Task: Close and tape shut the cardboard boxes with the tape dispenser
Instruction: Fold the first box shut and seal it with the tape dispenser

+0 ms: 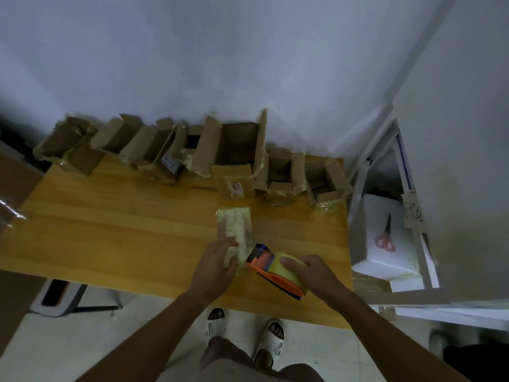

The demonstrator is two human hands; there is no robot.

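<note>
Head view: your right hand [311,271] grips the orange tape dispenser [278,271]; your left hand [217,263] presses flat, fingers straight, on the tape-wrapped box [235,230] on the surface [124,230].

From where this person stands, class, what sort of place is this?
Probably a small packing corner: a row of open cardboard boxes along the wall, a tape dispenser in the right hand, and scissors beside the wooden table.

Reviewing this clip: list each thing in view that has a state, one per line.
small box: closed, covered in tape, lying flat on table.
tape dispenser: gripped, nose at the box.
left hand: pressing the box down.
right hand: gripping the dispenser.
back-row boxes: open, flaps up.
scissors: closed, off-table.
</note>
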